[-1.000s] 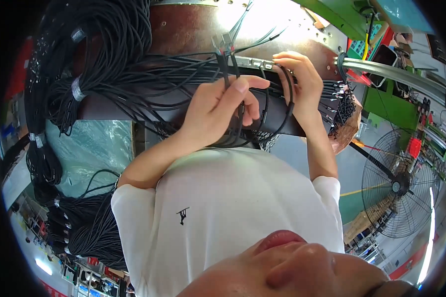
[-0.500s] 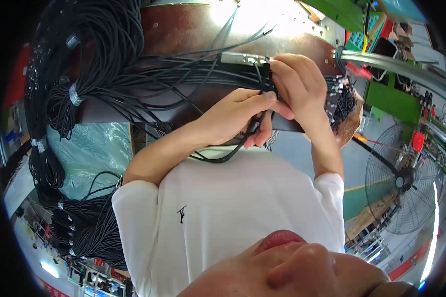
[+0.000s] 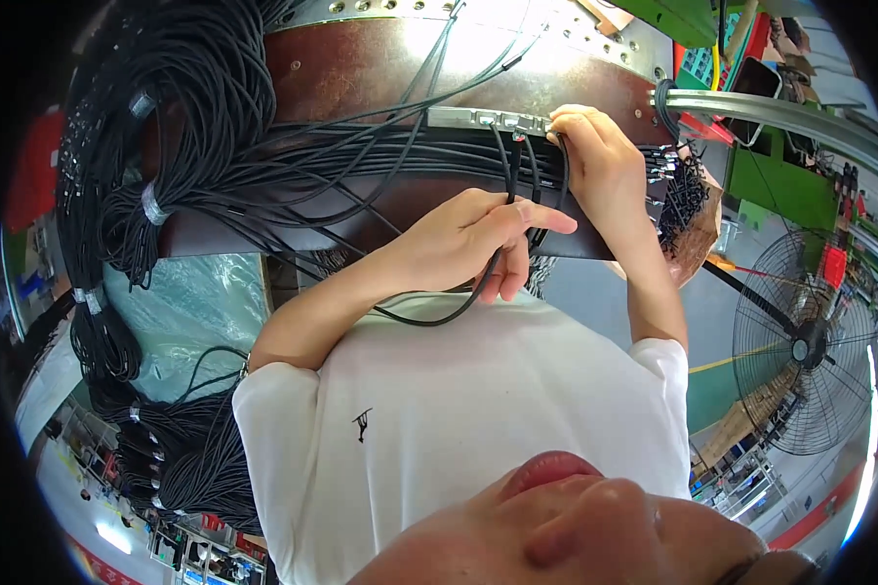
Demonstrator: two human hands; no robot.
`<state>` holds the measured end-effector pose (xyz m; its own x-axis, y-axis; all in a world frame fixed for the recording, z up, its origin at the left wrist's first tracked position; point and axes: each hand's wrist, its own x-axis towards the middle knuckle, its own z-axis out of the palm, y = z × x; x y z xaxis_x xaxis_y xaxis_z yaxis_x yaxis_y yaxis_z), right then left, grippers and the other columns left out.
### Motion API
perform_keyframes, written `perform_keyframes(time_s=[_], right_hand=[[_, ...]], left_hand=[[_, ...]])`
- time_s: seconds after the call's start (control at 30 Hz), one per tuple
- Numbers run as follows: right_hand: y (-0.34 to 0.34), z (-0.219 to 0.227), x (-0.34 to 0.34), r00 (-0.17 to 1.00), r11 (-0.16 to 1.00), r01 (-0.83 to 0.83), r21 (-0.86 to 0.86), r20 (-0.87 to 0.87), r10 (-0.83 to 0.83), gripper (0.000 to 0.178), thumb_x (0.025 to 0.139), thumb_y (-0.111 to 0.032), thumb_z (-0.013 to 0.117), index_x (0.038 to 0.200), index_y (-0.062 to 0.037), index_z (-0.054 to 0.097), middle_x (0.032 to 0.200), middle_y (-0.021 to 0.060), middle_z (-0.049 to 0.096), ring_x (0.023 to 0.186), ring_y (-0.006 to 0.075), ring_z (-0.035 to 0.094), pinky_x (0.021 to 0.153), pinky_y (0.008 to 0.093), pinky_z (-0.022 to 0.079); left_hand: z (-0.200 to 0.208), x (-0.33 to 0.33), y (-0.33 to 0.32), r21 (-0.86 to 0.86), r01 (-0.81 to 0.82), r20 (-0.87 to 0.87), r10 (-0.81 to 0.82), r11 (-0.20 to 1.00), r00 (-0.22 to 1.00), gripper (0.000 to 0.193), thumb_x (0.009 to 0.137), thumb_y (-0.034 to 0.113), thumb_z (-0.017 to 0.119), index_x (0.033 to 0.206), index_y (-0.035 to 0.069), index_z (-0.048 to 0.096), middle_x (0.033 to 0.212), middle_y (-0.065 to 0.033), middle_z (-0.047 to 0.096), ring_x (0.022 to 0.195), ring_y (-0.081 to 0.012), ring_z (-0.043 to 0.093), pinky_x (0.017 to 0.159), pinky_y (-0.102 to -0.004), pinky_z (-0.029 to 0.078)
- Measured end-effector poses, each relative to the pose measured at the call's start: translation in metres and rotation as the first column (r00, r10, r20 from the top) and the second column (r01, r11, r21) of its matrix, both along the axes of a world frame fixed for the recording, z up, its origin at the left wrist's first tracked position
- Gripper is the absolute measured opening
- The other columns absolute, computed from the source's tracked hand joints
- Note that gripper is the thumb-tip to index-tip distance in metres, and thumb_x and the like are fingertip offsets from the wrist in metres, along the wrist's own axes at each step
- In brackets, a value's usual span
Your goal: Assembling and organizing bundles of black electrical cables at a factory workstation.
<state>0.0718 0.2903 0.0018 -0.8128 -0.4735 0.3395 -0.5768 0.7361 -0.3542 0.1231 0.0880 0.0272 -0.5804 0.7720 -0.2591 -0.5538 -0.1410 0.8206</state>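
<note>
A narrow metal strip fixture (image 3: 451, 118) lies on the brown table, with several cable ends set into slots along its right part. At its right end my right hand (image 3: 603, 161) pinches the end of a black cable (image 3: 564, 168), its fingertips against the fixture; the tip is hidden. Nearer my body, my left hand (image 3: 478, 237) has its fingers closed round black cables (image 3: 513, 180) that run down from the fixture, the index finger pointing right. A loop of cable (image 3: 429, 321) hangs below this hand, in front of my shirt.
Long black cables (image 3: 351, 151) stretch left across the brown table (image 3: 361, 60) to tied bundles (image 3: 205, 73). At the right edge are cable ends with metal tips (image 3: 665, 161) and brown paper (image 3: 695, 232). A floor fan (image 3: 800, 346) stands right; a curved metal rail (image 3: 771, 103) is behind.
My right hand has moved right along the fixture, uncovering the cable ends in its slots. My left hand stays round the cables, its index finger now straighter. The view has shifted slightly.
</note>
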Motion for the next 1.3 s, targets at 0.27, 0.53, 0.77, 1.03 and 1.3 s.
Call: perform_keyframes(time_s=[0.27,0.53,0.77,1.03,1.3], right_hand=[[0.006,0.029,0.001,0.905,0.968,-0.249,0.013,-0.354,0.237,0.021,0.075,-0.014,0.066,0.095,-0.0079,0.063,0.089,0.0039,0.063,0.079,0.0198,0.061,0.071,0.0337,0.047],[0.014,0.038,0.007,0.867,0.988,-0.086,0.132,-0.479,0.139,0.014,0.077,-0.012,0.062,0.090,-0.0093,0.064,0.085,0.0016,0.064,0.077,0.0187,0.061,0.070,0.0327,0.046],[0.034,-0.015,-0.001,0.975,0.922,0.080,-0.380,0.224,0.007,0.012,0.079,0.005,0.063,0.088,-0.0026,0.060,0.096,0.0073,0.067,0.090,0.0221,0.063,0.078,0.0312,0.050],[0.037,-0.024,-0.004,0.896,0.858,0.186,-0.478,0.441,0.052,0.009,0.079,0.005,0.063,0.085,-0.0009,0.061,0.098,0.0084,0.068,0.092,0.0197,0.062,0.082,0.0299,0.048],[0.029,-0.018,-0.004,0.957,0.913,0.093,-0.396,0.290,0.029,0.007,0.079,0.004,0.063,0.079,-0.0005,0.058,0.095,0.0081,0.067,0.086,0.0217,0.061,0.077,0.0318,0.046]], left_hand=[[0.014,-0.012,0.013,-0.055,0.219,0.092,-0.213,0.974,0.973,0.047,0.101,0.028,0.031,0.119,-0.006,0.057,0.060,-0.0094,0.060,0.046,-0.0138,0.056,0.046,-0.0235,0.047],[0.025,-0.024,0.023,-0.060,-0.196,0.265,0.204,0.979,0.942,0.034,0.097,0.032,0.050,0.086,0.001,0.059,0.064,-0.0101,0.062,0.048,-0.0129,0.056,0.046,-0.0220,0.046],[0.035,-0.013,-0.003,-0.364,0.088,-0.242,-0.186,0.927,0.952,0.028,0.095,0.021,0.052,0.094,-0.002,0.068,0.070,-0.0042,0.065,0.058,-0.0080,0.060,0.054,-0.0198,0.048],[0.006,-0.070,-0.057,-0.359,-0.357,-0.369,0.220,0.862,0.903,0.036,0.099,0.030,0.046,0.105,0.001,0.067,0.084,-0.0068,0.067,0.070,-0.0099,0.062,0.065,-0.0228,0.052],[-0.034,-0.187,-0.018,0.001,-0.569,-0.130,0.565,0.822,0.815,0.025,0.095,0.015,0.047,0.108,-0.003,0.060,0.098,-0.0102,0.066,0.084,-0.0172,0.062,0.072,-0.0291,0.052]])
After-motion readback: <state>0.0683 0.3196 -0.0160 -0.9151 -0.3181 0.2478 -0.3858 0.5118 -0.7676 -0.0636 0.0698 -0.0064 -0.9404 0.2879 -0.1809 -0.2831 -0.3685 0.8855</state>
